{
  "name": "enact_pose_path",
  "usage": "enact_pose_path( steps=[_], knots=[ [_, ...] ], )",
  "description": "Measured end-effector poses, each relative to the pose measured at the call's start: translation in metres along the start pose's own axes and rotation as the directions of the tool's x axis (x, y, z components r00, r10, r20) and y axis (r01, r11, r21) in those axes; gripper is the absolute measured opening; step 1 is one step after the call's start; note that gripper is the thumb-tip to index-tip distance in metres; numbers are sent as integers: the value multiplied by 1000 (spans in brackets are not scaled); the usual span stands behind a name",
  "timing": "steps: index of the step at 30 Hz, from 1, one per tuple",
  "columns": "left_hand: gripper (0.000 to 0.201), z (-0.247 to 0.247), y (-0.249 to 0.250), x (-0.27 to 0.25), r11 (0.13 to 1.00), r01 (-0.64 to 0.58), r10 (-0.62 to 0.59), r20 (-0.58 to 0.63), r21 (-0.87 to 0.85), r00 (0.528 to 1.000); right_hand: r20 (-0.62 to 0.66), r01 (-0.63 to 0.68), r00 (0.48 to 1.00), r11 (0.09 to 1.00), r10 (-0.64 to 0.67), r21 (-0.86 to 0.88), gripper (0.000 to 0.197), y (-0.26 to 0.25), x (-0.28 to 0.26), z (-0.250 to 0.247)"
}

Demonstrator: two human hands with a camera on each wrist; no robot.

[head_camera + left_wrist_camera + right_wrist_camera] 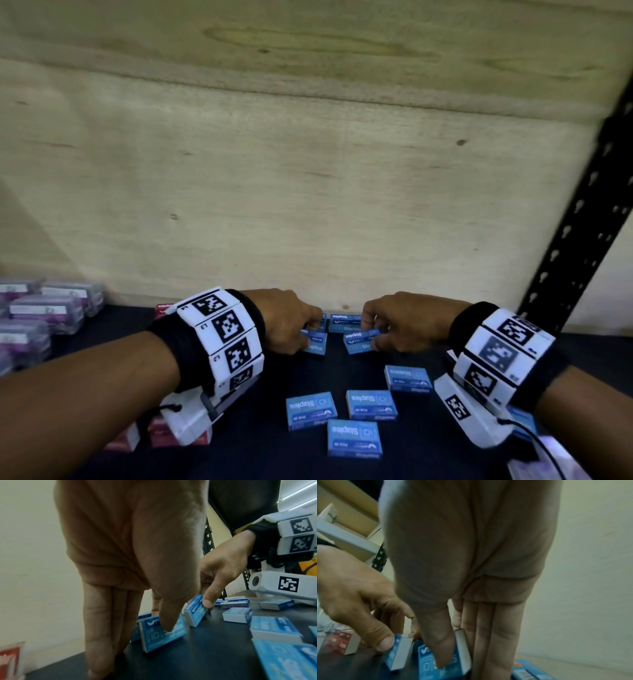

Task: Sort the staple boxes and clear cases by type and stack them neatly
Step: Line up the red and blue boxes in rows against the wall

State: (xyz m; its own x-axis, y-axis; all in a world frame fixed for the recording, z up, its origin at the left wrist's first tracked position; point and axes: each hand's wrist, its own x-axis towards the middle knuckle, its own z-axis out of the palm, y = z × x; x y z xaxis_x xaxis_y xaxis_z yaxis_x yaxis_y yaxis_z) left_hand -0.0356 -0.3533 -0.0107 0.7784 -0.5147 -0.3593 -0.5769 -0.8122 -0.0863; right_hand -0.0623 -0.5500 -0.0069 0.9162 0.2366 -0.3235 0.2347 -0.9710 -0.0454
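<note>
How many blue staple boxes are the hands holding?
2: one blue box in the left hand, another in the right hand. More may be hidden behind them.

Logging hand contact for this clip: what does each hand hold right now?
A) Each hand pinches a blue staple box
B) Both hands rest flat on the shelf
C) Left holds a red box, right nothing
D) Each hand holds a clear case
A: the left hand pinches one blue staple box, and the right hand has a thumb-and-finger grip on another blue box, tilted up off the dark surface.
</note>
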Motion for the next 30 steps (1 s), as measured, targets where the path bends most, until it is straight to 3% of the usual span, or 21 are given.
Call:
enact_pose_path(
  steps=[21,30],
  knots=[
    [20,-2,-6,10,1000,9,-11,61,23,998,53,-53,997,994,58,-91,23,-5,16,1],
    [23,-6,-2,8,999,11,-14,54,48,998,25,-68,997,998,68,-8,24,-1,18,4]
  ],
)
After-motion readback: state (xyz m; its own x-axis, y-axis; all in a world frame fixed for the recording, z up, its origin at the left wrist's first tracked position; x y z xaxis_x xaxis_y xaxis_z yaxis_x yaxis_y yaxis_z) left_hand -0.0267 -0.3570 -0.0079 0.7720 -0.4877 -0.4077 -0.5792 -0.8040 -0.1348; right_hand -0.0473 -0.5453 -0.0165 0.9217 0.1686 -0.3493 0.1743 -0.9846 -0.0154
